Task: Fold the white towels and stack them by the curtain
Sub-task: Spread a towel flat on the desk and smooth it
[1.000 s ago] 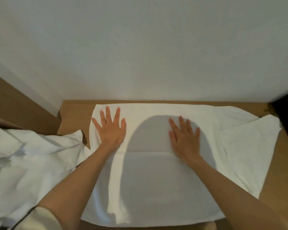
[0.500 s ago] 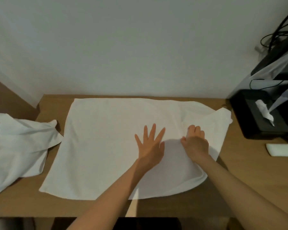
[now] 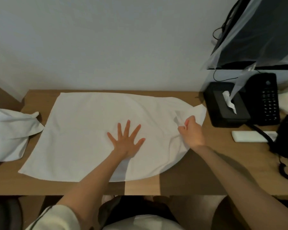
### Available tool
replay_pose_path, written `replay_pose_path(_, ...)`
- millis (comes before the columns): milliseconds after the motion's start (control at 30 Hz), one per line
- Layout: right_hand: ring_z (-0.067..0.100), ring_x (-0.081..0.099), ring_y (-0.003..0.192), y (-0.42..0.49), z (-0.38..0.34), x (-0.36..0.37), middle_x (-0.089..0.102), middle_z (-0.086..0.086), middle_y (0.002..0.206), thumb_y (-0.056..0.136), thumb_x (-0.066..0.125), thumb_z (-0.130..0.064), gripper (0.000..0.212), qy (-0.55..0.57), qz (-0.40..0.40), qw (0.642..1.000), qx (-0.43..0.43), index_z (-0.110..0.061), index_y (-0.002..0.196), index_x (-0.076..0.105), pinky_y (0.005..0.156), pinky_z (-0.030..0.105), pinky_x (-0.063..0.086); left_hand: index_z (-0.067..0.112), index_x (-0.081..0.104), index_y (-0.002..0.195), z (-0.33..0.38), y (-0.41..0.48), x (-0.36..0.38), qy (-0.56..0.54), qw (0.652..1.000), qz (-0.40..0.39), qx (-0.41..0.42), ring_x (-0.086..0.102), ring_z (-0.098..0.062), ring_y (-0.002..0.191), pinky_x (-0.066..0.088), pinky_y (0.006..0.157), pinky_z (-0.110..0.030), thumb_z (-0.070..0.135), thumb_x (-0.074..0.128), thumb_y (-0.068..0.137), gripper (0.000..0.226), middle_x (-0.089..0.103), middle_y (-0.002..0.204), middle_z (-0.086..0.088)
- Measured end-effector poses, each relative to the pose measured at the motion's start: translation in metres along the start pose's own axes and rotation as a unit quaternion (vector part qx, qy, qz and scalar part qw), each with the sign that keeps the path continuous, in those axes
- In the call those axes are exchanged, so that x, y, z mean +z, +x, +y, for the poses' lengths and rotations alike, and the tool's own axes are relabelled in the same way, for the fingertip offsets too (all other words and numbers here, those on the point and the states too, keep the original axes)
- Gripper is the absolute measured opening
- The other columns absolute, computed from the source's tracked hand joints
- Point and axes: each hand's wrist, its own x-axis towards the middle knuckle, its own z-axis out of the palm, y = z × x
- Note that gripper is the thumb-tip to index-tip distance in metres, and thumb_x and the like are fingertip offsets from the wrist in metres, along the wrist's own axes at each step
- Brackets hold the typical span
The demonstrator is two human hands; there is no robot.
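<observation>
A white towel (image 3: 90,130) lies spread across the wooden desk (image 3: 198,176), its right end rumpled and partly turned over. My left hand (image 3: 126,143) presses flat on the towel's middle with the fingers spread. My right hand (image 3: 191,131) grips the rumpled right end of the towel, fingers curled into the cloth. More white towels (image 3: 8,131) lie in a loose heap at the desk's left edge. No curtain is in view.
A black tissue box (image 3: 226,107) and a black desk phone (image 3: 266,100) with a coiled cord stand at the right. A white remote (image 3: 249,138) lies in front of them. A plastic-covered dark screen (image 3: 259,34) hangs above. The wall runs behind the desk.
My right hand slid right from the towel's middle and took hold of its rumpled right end. The left hand moved to the towel's middle and stays flat. The view shifted right.
</observation>
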Motion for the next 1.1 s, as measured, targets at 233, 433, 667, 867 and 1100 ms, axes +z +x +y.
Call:
replay_pose_path(233,0.017,0.05,0.075,-0.04,0.073,-0.053,0.048,0.004,0.088,0.089,0.059,-0.029,0.03,-0.128,-0.036,0.971,0.198,-0.014,0.104,0.038,0.059,0.029,0.038,0.053,-0.012,0.144,0.004,-0.008,-0.005,0.011,1.0,0.019,0.002,-0.027,-0.029,0.142,-0.015,0.103,-0.069,0.073,0.008,0.087,0.064,-0.026,0.156,0.008)
replay_pose_path(433,0.019,0.056,0.077,-0.075,0.11,-0.047,0.053,0.005,0.09,0.074,0.073,-0.023,0.055,-0.13,0.032,0.957,0.256,-0.017,0.112,0.034,0.055,0.029,0.044,0.048,-0.002,0.147,0.01,-0.013,-0.018,0.012,1.0,0.001,-0.002,-0.021,-0.034,0.143,-0.008,0.105,-0.069,0.068,0.011,0.091,0.061,-0.016,0.159,0.002)
replay_pose_path(667,0.019,0.044,0.104,-0.056,0.072,-0.038,0.046,-0.002,0.115,0.078,0.06,-0.014,0.032,-0.23,0.099,0.966,-0.059,-0.022,0.107,0.05,0.085,0.028,0.034,0.042,0.005,0.15,0.045,-0.015,-0.024,0.038,0.995,0.056,0.073,-0.011,-0.034,0.145,0.001,0.111,-0.063,0.054,0.022,0.098,0.056,-0.009,0.16,-0.003)
replay_pose_path(867,0.025,0.044,0.12,-0.039,0.072,-0.021,0.03,0.004,0.147,0.097,0.045,-0.014,0.041,-0.287,-0.003,0.957,-0.043,-0.023,0.137,0.043,0.098,0.032,0.043,0.044,-0.004,0.148,0.077,-0.007,-0.017,0.053,0.99,0.024,0.128,-0.02,-0.034,0.144,0.003,0.109,-0.067,0.052,0.018,0.099,0.054,-0.021,0.158,0.003)
replay_pose_path(1100,0.026,0.051,0.117,-0.052,0.109,-0.044,0.043,0.013,0.135,0.098,0.047,-0.015,0.038,-0.302,0.058,0.947,0.092,-0.011,0.136,0.043,0.092,0.034,0.049,0.051,-0.009,0.145,0.085,0.008,-0.009,0.056,0.996,-0.039,0.063,-0.018,-0.043,0.142,0.003,0.104,-0.072,0.065,0.016,0.093,0.06,-0.021,0.157,0.009)
